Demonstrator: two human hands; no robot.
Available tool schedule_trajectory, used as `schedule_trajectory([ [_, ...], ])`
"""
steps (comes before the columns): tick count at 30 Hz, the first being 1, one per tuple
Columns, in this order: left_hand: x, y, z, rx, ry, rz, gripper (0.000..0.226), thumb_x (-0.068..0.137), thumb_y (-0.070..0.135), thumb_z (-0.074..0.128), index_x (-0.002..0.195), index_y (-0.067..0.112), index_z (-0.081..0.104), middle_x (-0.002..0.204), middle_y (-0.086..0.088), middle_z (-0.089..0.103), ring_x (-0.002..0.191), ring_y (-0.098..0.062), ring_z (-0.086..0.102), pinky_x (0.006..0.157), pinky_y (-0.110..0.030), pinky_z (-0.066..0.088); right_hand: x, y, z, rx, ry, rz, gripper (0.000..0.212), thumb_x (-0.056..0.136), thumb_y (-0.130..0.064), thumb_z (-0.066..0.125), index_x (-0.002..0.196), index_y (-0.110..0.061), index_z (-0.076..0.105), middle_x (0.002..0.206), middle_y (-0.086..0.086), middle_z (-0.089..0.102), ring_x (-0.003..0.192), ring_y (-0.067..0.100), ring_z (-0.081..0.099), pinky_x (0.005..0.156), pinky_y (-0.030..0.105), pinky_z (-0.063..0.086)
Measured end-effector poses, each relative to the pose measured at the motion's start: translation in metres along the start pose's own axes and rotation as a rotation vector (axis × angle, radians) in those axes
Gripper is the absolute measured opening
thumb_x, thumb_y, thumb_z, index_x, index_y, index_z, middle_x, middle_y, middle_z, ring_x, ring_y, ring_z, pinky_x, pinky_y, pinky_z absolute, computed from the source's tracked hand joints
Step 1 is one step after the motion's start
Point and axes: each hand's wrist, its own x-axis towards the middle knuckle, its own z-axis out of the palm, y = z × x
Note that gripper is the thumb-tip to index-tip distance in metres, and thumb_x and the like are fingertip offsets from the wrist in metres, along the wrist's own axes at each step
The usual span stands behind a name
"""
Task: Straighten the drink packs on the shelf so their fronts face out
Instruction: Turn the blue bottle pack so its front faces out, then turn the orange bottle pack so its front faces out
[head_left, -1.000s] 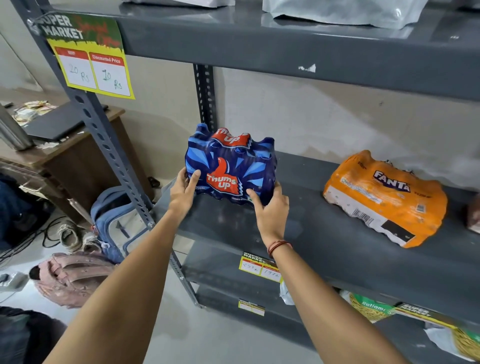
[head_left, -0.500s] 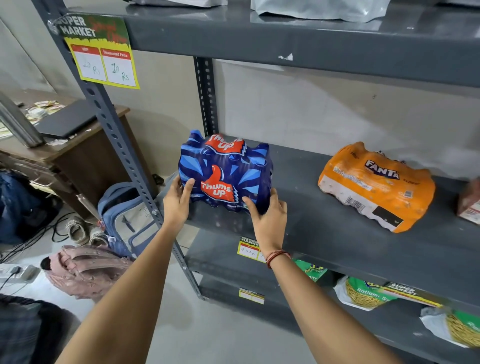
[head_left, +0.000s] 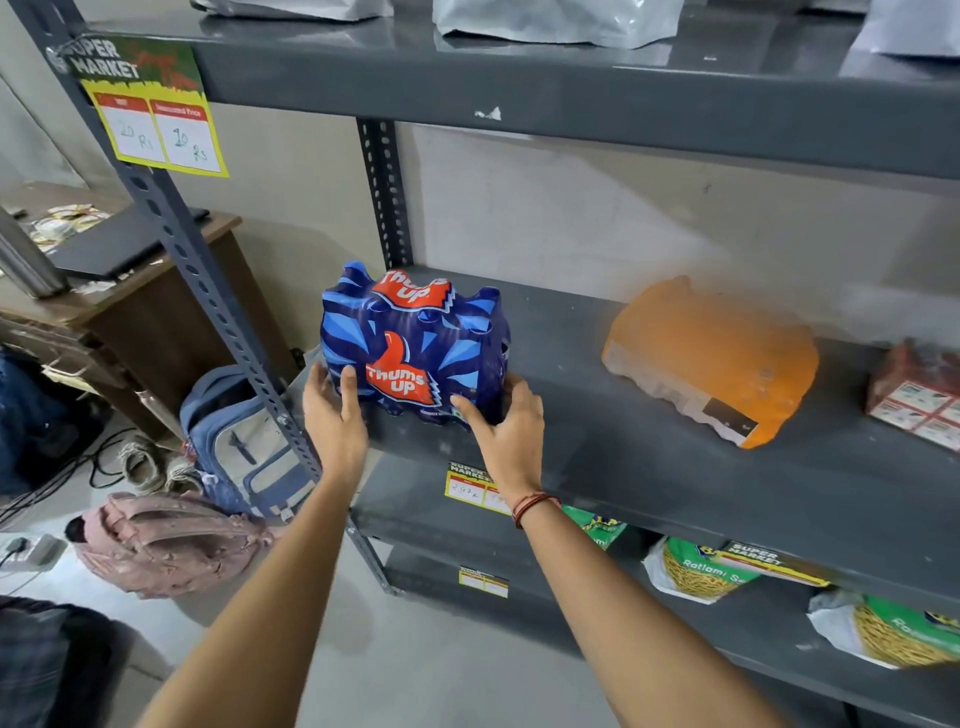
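Note:
A blue Thums Up drink pack (head_left: 415, 345) stands upright at the left end of the grey middle shelf (head_left: 597, 431), its logo facing me. My left hand (head_left: 335, 415) presses its lower left side and my right hand (head_left: 506, 434) grips its lower right corner. An orange Fanta pack (head_left: 711, 358), blurred, lies tilted on its side further right on the same shelf, label side down toward the front. A red and white pack (head_left: 922, 400) sits at the far right edge, cut off by the frame.
A slotted grey upright (head_left: 208, 280) with a yellow price sign (head_left: 156, 124) stands just left of my hands. Silver pouches (head_left: 561, 21) rest on the top shelf. Snack bags (head_left: 696, 571) fill the lower shelf. Backpacks (head_left: 171, 540) lie on the floor beside a wooden desk (head_left: 130, 312).
The blue pack has come down to stand on the shelf, both hands sliding lower on its sides. The camera has shifted, blurring the orange pack.

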Motion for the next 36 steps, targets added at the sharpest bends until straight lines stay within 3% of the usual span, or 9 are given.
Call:
schedule_trajectory([
  [3,-0.050,0.007,0.026,-0.005,0.206,0.061,0.038,0.095,0.039,0.042,0.121,0.012,0.048,0.116,-0.002,0.048,0.104,-0.011,0.049,0.094,-0.027,0.040,0.003,0.004,-0.019,0.026,0.006,-0.012,0.061,0.077,-0.055,0.069,0.118,-0.011,0.055,0.116,0.005,0.059,0.112,0.018,0.051,0.085,0.027,0.048],
  [8,-0.128,0.032,0.095,0.090,-0.356,0.579,0.022,0.094,0.030,0.045,0.102,0.013,0.057,0.098,-0.001,0.052,0.088,-0.010,0.052,0.078,-0.029,0.047,0.023,0.025,-0.088,0.001,0.146,-0.020,0.045,0.088,-0.045,0.060,0.118,-0.011,0.057,0.115,0.006,0.059,0.108,0.021,0.053,0.090,0.041,0.048],
  [12,-0.141,0.061,0.148,0.166,-0.610,0.664,0.022,0.094,0.030,0.047,0.106,0.014,0.056,0.106,-0.002,0.053,0.090,-0.019,0.058,0.075,-0.035,0.050,0.041,0.044,-0.149,-0.121,0.267,-0.025,0.036,0.095,-0.034,0.054,0.117,-0.006,0.058,0.120,0.014,0.059,0.115,0.029,0.051,0.098,0.042,0.044],
  [17,-0.125,0.090,0.212,0.210,-0.655,0.611,0.028,0.091,0.017,0.053,0.114,0.000,0.052,0.110,-0.018,0.049,0.099,-0.032,0.052,0.078,-0.038,0.044,0.051,0.061,-0.212,-0.270,0.375,-0.040,0.026,0.095,-0.023,0.057,0.110,-0.003,0.061,0.108,0.015,0.059,0.090,0.028,0.059,0.070,0.040,0.052],
  [20,-0.106,0.100,0.242,0.319,-0.581,0.533,0.035,0.091,0.023,0.051,0.118,0.000,0.049,0.115,-0.021,0.046,0.107,-0.038,0.047,0.085,-0.042,0.041,0.059,0.069,-0.230,-0.334,0.482,-0.035,0.023,0.091,-0.024,0.061,0.105,-0.005,0.062,0.105,0.014,0.058,0.097,0.029,0.056,0.063,0.031,0.044],
  [24,-0.081,0.121,0.278,0.436,-0.634,0.383,0.056,0.088,0.045,0.054,0.129,0.007,0.046,0.132,-0.018,0.045,0.119,-0.035,0.047,0.094,-0.043,0.041,0.084,0.087,-0.262,-0.244,0.534,0.318,0.058,0.085,-0.040,0.067,0.128,-0.003,0.052,0.127,0.019,0.050,0.121,0.033,0.044,0.089,0.038,0.043],
  [26,-0.073,0.129,0.293,0.483,-0.781,0.184,0.060,0.085,0.054,0.055,0.121,0.007,0.053,0.125,-0.017,0.055,0.114,-0.034,0.053,0.089,-0.038,0.042,0.100,0.095,-0.274,-0.087,0.337,0.586,0.087,0.079,-0.056,0.067,0.140,-0.002,0.038,0.141,0.020,0.043,0.132,0.036,0.039,0.104,0.042,0.037],
  [28,-0.070,0.131,0.298,0.413,-0.817,0.039,0.058,0.081,0.058,0.058,0.110,0.008,0.061,0.111,-0.014,0.063,0.105,-0.032,0.059,0.084,-0.035,0.045,0.111,0.096,-0.276,0.138,0.124,0.746,0.091,0.073,-0.066,0.065,0.138,-0.007,0.043,0.138,0.014,0.052,0.126,0.034,0.050,0.106,0.043,0.041],
  [36,-0.082,0.117,0.291,0.170,-0.710,0.031,0.051,0.085,0.049,0.057,0.119,0.009,0.060,0.113,-0.014,0.065,0.104,-0.032,0.062,0.090,-0.041,0.051,0.119,0.110,-0.264,0.299,0.148,0.665,0.076,0.073,-0.055,0.071,0.132,-0.014,0.049,0.127,0.012,0.061,0.110,0.031,0.062,0.098,0.049,0.050],
])
